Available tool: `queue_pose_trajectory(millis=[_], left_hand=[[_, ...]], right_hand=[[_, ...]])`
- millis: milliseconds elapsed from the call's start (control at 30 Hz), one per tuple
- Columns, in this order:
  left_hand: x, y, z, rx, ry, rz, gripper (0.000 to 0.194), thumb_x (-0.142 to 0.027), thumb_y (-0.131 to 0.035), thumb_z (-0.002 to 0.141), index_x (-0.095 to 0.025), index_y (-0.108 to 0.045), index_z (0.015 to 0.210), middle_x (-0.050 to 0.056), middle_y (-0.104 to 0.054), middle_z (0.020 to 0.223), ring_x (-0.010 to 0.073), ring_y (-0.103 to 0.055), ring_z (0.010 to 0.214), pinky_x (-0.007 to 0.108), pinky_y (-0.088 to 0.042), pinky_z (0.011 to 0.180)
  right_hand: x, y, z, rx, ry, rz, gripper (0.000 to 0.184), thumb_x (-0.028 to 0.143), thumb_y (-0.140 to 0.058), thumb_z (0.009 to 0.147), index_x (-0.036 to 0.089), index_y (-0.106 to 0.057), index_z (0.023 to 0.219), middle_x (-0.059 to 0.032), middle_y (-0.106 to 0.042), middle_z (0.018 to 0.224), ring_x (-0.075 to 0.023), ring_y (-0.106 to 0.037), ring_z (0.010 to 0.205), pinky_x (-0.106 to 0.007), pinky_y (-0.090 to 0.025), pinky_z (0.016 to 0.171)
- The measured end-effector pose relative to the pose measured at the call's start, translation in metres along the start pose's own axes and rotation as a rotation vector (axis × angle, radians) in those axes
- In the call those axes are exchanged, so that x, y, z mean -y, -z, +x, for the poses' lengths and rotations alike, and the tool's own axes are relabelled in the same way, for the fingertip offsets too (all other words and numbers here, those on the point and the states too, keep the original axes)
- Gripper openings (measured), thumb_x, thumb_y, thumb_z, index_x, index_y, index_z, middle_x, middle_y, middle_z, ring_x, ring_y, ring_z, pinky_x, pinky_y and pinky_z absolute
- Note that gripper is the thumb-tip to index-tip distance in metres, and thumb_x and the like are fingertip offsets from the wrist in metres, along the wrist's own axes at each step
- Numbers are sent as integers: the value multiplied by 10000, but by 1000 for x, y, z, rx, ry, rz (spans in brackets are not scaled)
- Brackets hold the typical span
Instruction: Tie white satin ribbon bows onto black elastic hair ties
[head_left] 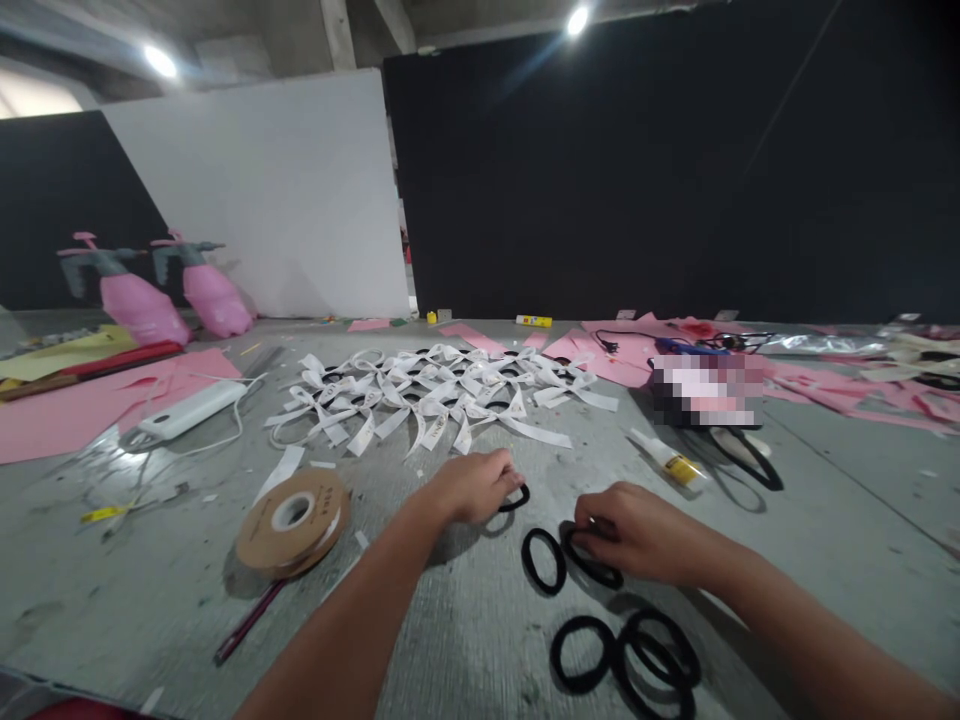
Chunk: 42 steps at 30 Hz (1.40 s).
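Observation:
My left hand [480, 485] is closed around a black hair tie [515, 500], and only part of the ring shows past the fingers. My right hand [619, 525] pinches another black hair tie [596, 565] low over the table. Between the hands lies a loose hair tie [543, 561] on its own. Closer to me are several more, one single hair tie [581, 653] and an overlapping cluster [660, 660]. Beyond my hands, many hair ties tied with white printed ribbon [442, 395] are laid out in rows.
A ribbon roll [262, 525] lies at left with a dark pen [247, 625] by it. Behind are a white power strip [195, 410], pink spray bottles [214, 300] and pink sheets [45, 425]. A yellow-labelled tube [671, 462] and a pixelated item [705, 390] are at right.

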<state>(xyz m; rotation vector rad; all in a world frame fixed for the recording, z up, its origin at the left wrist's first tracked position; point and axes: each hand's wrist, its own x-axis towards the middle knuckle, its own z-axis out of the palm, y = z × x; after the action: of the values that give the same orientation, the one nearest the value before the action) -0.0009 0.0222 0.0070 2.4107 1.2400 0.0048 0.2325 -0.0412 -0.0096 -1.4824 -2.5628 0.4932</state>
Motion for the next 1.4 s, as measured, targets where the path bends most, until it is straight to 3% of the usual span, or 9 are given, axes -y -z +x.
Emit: queue_pose_trajectory(millis=[167,433,667,967,1200,1400], left_hand=[[-4,-8,4,-97,-44,30,311,-420,-324,989,-221,-553,1059,45,-701,951,215,-642,875,294,-392,677],[-9,-25,10,-149,-133,182,440,-477,-287,991,-209,-630,926,78,-712,894,245,-663,840,318,-400,662],[-8,-26,12,-143,-165,201,576,-568,-255,980,-199,-675,837,89,-722,845,255,-674,809,324,-390,628],[-10,-23,13,-102,-193,217,595,-630,-347,934,-192,-717,775,103,-732,823,254,-674,796,314,-397,618],[-13,-24,12,-107,-204,221,571,-556,-315,969,-199,-721,784,91,-741,839,262,-681,825,327,-414,651],[-12,-25,12,-102,-186,215,541,-534,-311,981,-203,-712,829,91,-743,894,254,-679,866,324,-430,687]], right_hand=[[-1,1,1,-108,-58,-4,112,221,-508,832,204,-561,735,-6,-591,588,-146,-502,535,-260,-295,544],[-5,-5,4,-256,-53,43,97,185,-507,789,215,-485,699,28,-556,569,-119,-461,508,-237,-301,520],[-7,-6,3,-320,-17,95,146,277,-502,895,216,-557,774,11,-621,619,-130,-538,533,-243,-359,542],[-11,-10,6,-346,-64,88,99,265,-546,866,213,-570,784,26,-607,591,-122,-517,497,-241,-355,530],[-13,-8,9,-410,2,76,120,213,-509,883,201,-623,917,-53,-712,871,-147,-613,638,-266,-454,614],[-14,-6,7,-417,48,95,134,203,-509,895,207,-637,933,-64,-715,906,-188,-673,818,-296,-498,727]])
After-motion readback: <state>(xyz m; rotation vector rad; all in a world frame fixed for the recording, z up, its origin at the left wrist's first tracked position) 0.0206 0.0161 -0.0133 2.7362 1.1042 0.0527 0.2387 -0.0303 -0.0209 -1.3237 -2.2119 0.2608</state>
